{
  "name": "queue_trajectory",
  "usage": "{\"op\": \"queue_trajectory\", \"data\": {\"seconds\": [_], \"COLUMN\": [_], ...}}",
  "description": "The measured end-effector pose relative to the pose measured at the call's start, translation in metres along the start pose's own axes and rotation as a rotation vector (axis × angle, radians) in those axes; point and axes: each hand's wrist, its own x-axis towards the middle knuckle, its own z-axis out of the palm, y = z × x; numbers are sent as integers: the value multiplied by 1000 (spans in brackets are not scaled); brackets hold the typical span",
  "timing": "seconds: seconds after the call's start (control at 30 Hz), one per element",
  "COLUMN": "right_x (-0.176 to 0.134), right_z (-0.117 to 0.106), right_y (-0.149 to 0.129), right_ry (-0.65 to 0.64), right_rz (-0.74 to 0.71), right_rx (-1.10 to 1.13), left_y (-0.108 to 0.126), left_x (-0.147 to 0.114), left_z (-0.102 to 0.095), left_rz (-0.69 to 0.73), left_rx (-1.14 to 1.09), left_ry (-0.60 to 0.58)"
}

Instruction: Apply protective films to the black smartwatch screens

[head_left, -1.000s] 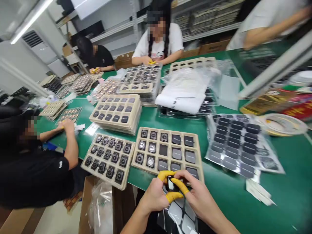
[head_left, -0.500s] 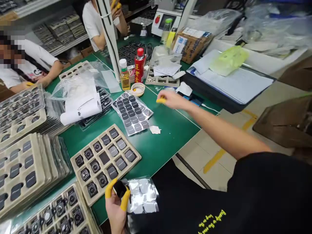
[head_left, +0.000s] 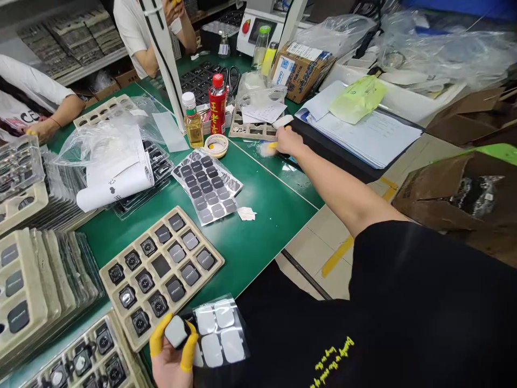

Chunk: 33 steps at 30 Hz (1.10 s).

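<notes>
My left hand (head_left: 172,358), with yellow finger cots on thumb and finger, pinches a small square watch body (head_left: 177,331) whose upper face looks pale with reflected light. A clear sheet of rounded-square stickers (head_left: 222,334) sticks out beside that hand; how it is held is hidden. Just beyond lies a beige tray (head_left: 161,240) of watch bodies, some face covered in grey film, with one vacant slot. Across the table my right hand (head_left: 290,141) reaches down with bent fingers, next to a whitish crumpled piece (head_left: 266,149). What its fingers close on is hidden.
A sheet of dark stickers (head_left: 205,186) and a paper scrap (head_left: 246,214) lie mid-table. Behind are a tape roll (head_left: 216,145), an oil-coloured bottle (head_left: 193,121) and a red bottle (head_left: 217,105). Stacked trays (head_left: 48,291) stand left. Co-workers sit opposite.
My right hand has moved farther across the table, over where a white crumpled tissue lay. The watch body in my left hand has tilted, its face turning from dark to pale. The view has shifted.
</notes>
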Motion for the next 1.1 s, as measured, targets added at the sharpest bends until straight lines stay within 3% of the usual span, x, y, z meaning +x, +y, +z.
{"op": "queue_trajectory", "data": {"seconds": [0.13,0.3,0.37,0.5,0.6,0.67,0.7,0.77,0.87,1.0,1.1], "right_x": [-51,-186,-225,-249,-256,-269,-278,-295,-314,-315,-309], "right_z": [10,55,72,85,73,60,54,43,36,43,47], "right_y": [-11,-38,-43,-46,-64,-91,-108,-144,-192,-221,-228], "right_ry": [46,-170,-214,-203,-166,-171,-197,-376,-606,-487,-365], "right_rz": [-51,-277,-335,-361,-366,-438,-533,-815,-1213,-1626,-1727], "right_rx": [-74,-76,-72,-57,8,105,190,328,379,383,345], "left_y": [15,21,21,22,28,32,33,37,40,35,29], "left_x": [-3,-1,1,4,5,6,7,8,6,3,2], "left_z": [18,31,33,36,42,46,48,51,53,51,52], "left_rz": [111,149,141,145,162,159,159,183,228,289,320], "left_rx": [-128,-267,-266,-252,-220,-200,-202,-222,-260,-334,-421], "left_ry": [151,145,118,64,26,-43,-85,-135,-224,-322,-362]}}
